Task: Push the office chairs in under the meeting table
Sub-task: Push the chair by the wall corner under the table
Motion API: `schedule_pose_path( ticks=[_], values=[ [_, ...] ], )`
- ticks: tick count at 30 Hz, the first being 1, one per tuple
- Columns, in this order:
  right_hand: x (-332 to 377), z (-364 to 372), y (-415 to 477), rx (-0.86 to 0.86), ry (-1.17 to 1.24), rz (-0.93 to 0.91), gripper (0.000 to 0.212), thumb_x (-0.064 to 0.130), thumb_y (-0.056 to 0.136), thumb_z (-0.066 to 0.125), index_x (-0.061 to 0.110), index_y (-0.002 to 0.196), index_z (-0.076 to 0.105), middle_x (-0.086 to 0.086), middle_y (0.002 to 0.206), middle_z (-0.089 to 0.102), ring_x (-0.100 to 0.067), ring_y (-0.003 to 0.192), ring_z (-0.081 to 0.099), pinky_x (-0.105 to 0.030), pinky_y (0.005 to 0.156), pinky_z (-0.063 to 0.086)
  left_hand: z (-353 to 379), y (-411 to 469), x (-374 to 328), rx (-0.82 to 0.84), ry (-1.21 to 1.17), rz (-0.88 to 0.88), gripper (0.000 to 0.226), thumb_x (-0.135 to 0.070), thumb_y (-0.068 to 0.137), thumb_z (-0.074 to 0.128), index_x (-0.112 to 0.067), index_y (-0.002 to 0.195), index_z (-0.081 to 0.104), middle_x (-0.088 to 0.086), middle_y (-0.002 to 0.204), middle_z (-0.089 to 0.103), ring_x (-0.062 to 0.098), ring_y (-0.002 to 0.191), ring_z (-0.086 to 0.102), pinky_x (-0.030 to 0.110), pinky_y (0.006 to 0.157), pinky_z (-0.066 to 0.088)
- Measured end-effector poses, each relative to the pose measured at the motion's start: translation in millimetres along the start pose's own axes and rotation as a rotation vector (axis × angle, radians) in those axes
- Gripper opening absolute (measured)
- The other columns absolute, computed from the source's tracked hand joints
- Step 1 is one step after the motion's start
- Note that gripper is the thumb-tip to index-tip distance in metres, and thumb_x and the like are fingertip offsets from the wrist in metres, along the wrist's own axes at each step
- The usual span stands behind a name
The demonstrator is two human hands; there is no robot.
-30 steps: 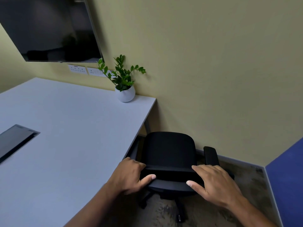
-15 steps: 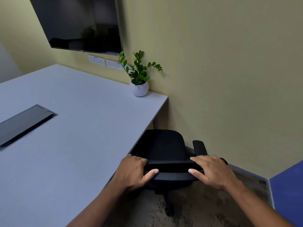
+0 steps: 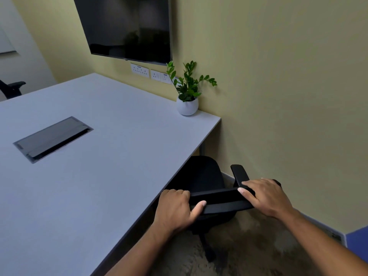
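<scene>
A black office chair (image 3: 205,176) stands at the right edge of the pale grey meeting table (image 3: 99,176), its seat partly under the tabletop. Both hands hold the top of its backrest. My left hand (image 3: 175,210) wraps the left end with the thumb along the back. My right hand (image 3: 266,196) lies over the right end, by the right armrest (image 3: 240,172). The chair's left armrest is hidden beneath the table. One caster leg (image 3: 207,248) shows on the carpet.
A yellow wall runs close on the chair's right. A white pot with a green plant (image 3: 187,96) stands at the table's far corner, under a wall screen (image 3: 129,26). A grey cable hatch (image 3: 53,138) sits in the tabletop. Another chair's armrest (image 3: 14,86) shows far left.
The chair has slid left, further under the table edge, with both hands staying on the backrest. My view has swung left, bringing more of the tabletop and the screen into sight.
</scene>
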State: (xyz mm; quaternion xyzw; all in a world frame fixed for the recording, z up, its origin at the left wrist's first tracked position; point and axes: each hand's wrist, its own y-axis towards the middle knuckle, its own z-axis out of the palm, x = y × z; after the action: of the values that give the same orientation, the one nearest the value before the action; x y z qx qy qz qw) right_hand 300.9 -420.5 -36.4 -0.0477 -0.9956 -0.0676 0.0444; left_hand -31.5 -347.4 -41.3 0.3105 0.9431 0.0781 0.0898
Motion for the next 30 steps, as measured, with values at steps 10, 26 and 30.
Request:
schedule_pose_path(
  ticks=[10, 26, 30],
  values=[
    [-56, 7, 53, -0.034, 0.035, -0.17, 0.083, 0.082, 0.101, 0.018, 0.029, 0.121, 0.079, 0.01, 0.119, 0.079, -0.019, 0.111, 0.072, -0.04, 0.101, 0.045, 6, 8, -44, -0.045, 0.021, -0.099, 0.07, -0.081, 0.103, 0.026, -0.022, 0.072, 0.047, -0.001, 0.066, 0.051, 0.023, 0.059, 0.049, 0.045, 0.064, 0.048],
    [-119, 18, 204, -0.006, 0.051, -0.498, 0.076, 0.079, 0.103, 0.026, 0.026, 0.121, 0.078, 0.013, 0.118, 0.078, -0.012, 0.105, 0.067, -0.029, 0.094, 0.037, 28, 86, -97, -0.039, 0.046, -0.349, 0.079, -0.087, 0.101, 0.021, -0.02, 0.09, 0.062, -0.001, 0.082, 0.066, 0.026, 0.073, 0.063, 0.047, 0.072, 0.053],
    [-121, 22, 239, -0.005, 0.077, -0.555, 0.079, 0.079, 0.103, 0.025, 0.024, 0.121, 0.078, 0.01, 0.118, 0.078, -0.015, 0.107, 0.069, -0.035, 0.098, 0.044, 33, 107, -99, -0.054, 0.071, -0.399, 0.079, -0.086, 0.101, 0.019, -0.02, 0.09, 0.061, -0.002, 0.08, 0.063, 0.023, 0.071, 0.061, 0.045, 0.071, 0.052]
  ],
)
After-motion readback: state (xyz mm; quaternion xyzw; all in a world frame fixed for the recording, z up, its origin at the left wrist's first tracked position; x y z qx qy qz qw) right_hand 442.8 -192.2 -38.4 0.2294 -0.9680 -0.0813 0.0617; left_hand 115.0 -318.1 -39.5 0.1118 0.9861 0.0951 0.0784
